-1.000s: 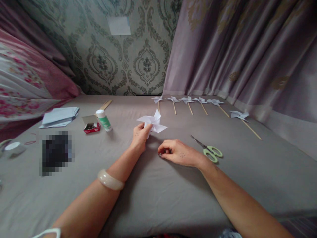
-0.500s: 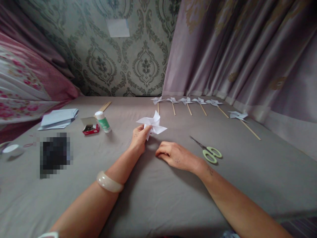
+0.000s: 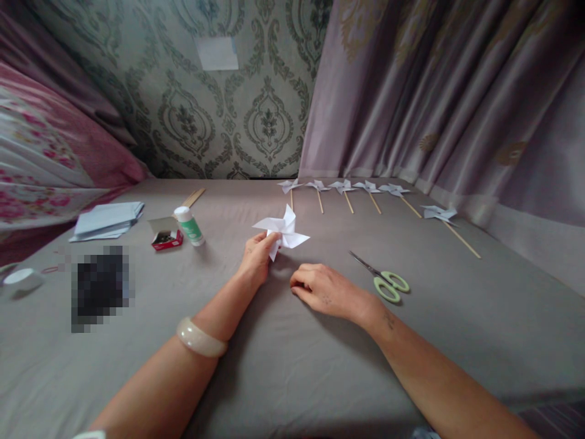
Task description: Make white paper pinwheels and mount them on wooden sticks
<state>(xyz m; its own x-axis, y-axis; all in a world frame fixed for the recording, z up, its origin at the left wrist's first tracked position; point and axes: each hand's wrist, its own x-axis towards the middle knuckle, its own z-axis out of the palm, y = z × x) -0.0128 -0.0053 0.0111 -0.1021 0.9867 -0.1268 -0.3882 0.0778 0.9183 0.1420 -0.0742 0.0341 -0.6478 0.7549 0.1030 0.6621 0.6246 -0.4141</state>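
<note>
My left hand (image 3: 259, 256) grips a white paper pinwheel (image 3: 289, 227), its thumb lying over the folded paper close to the centre. The vanes spread out above and to the right of the fingers. Just right of it, low over the grey cloth, is my right hand (image 3: 322, 288), its fingers curled together. Whatever those fingertips may hold is hidden from view. Past the right hand lie scissors (image 3: 382, 279) with pale green handles, their blades pointing away to the left.
Several finished pinwheels on sticks (image 3: 343, 188) line the far right. On the left are a glue stick (image 3: 191, 227), an open red box (image 3: 167, 240), wooden sticks (image 3: 195, 196), folded paper sheets (image 3: 107, 219), a white roll (image 3: 22, 278) and a blurred dark object (image 3: 101, 286).
My right hand has shifted very slightly to the right. The pinwheel stays in my left hand, almost unmoved.
</note>
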